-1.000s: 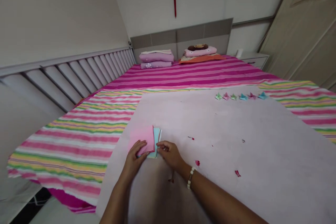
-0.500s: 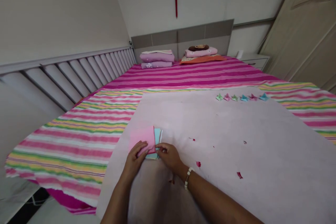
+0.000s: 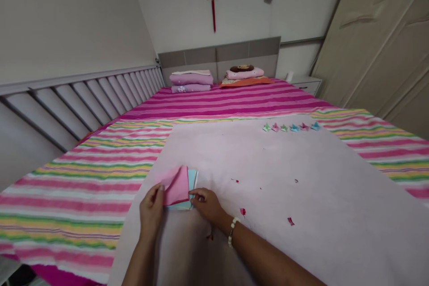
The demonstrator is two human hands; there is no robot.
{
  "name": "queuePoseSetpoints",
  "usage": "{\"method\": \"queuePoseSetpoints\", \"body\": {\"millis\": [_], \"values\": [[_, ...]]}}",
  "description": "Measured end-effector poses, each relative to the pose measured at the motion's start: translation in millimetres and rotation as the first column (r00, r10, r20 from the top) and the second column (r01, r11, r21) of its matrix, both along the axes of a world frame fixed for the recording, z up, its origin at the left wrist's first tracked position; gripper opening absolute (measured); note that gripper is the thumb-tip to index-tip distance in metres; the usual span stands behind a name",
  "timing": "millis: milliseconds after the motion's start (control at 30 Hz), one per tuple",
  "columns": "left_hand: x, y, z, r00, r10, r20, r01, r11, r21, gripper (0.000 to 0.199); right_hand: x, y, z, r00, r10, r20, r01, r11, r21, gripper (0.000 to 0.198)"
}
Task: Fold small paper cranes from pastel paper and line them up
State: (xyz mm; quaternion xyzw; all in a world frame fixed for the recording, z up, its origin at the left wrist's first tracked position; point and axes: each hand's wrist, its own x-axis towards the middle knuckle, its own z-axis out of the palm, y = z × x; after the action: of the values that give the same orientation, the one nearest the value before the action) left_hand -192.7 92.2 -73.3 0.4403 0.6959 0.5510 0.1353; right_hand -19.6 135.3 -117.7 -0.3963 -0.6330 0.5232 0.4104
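Note:
A stack of square coloured paper lies on the pale sheet, with pink paper (image 3: 177, 187) on top and light blue paper (image 3: 192, 178) showing along the right and lower edges. My left hand (image 3: 152, 210) pinches the lower left corner of a pink sheet, which is lifted and curls up from the stack. At the lower right corner, my right hand (image 3: 206, 203) has its thumb and forefinger closed on the edge of the pink paper. A beaded bracelet (image 3: 232, 231) circles my right wrist. How many sheets the fingers hold is hidden.
Several small folded paper shapes (image 3: 294, 128) stand in a row at the far right of the pale sheet (image 3: 221, 152). Red scraps (image 3: 242, 211) are scattered right of my hands. Folded bedding (image 3: 191, 81) sits by the headboard; a slatted rail (image 3: 100, 96) runs along the left.
My left hand has moved from lying on the pink paper to its lower left corner, and the sheet there has come up. My right hand stays at the right edge. The camera view has shifted.

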Motion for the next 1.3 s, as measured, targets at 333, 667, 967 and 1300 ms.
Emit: {"method": "queuePoseSetpoints", "body": {"millis": [333,667,967,1300], "values": [[62.6,-21.5,55.7,0.938,0.068,-0.339,0.049,0.944,0.326,0.024,39.2,-19.2,28.6,0.979,0.022,-0.2,-0.07,0.969,-0.237,0.042],[154.1,-50.0,8.4,0.57,-0.242,-0.785,0.605,0.77,0.201,0.024,110.2,-58.2,59.9,0.698,-0.204,-0.686,-0.298,0.788,-0.538,0.035],[160.4,-67.1,1.8,0.644,-0.449,-0.62,0.644,0.755,0.123,0.023,151.6,-72.9,58.0,0.723,-0.288,-0.629,-0.117,0.845,-0.521,0.032],[158.3,-55.5,31.8,0.626,-0.46,0.629,0.608,0.794,-0.025,0.046,166.8,-87.2,72.9,0.816,-0.227,-0.531,-0.062,0.879,-0.472,0.042]]}}
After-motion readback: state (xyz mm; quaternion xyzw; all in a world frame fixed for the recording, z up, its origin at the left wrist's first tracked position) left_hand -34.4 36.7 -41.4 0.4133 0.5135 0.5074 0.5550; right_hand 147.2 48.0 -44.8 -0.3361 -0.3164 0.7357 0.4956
